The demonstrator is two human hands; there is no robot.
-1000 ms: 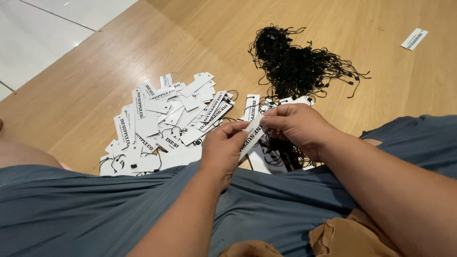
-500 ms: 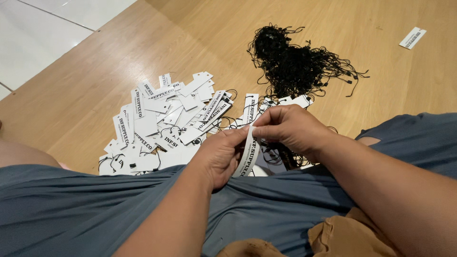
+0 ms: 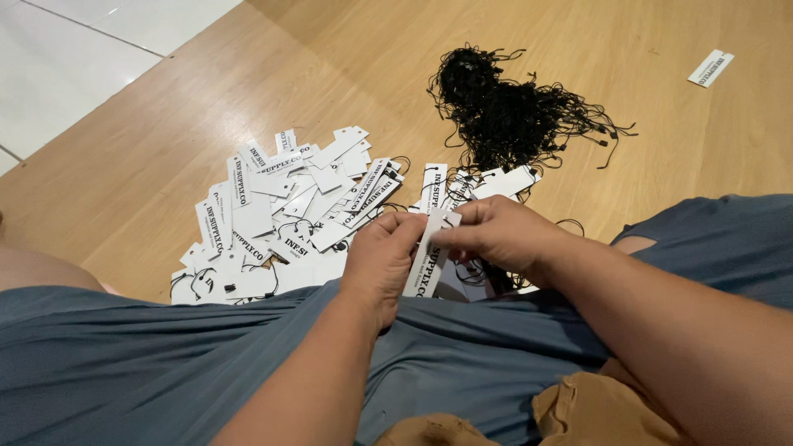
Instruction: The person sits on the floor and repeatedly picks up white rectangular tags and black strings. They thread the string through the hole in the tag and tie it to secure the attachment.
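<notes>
Tag [image 3: 426, 263], white card: pinched by my left hand [image 3: 382, 263] and right hand [image 3: 496, 235]; cord apparently unthreaded, could slip its hole.

Bare forearms, grey-blue shorts [image 3: 165, 363]

Paper tag [image 3: 428, 264] in hands: white, black print. Tag pile [image 3: 281, 219]: white, black lettering, thin black loops on several. String bundle [image 3: 508, 111]: solid black. Stray tag [image 3: 710, 68] far off: white, dark print, too small to tell more. Wood floor [image 3: 165, 149]: light tan, fine grain. Tile floor [image 3: 74, 58]: off-white, grey grout lines. Shorts [image 3: 165, 363]: blue-grey, plain. Cloth [image 3: 595, 413] at bottom: mustard brown.
</notes>
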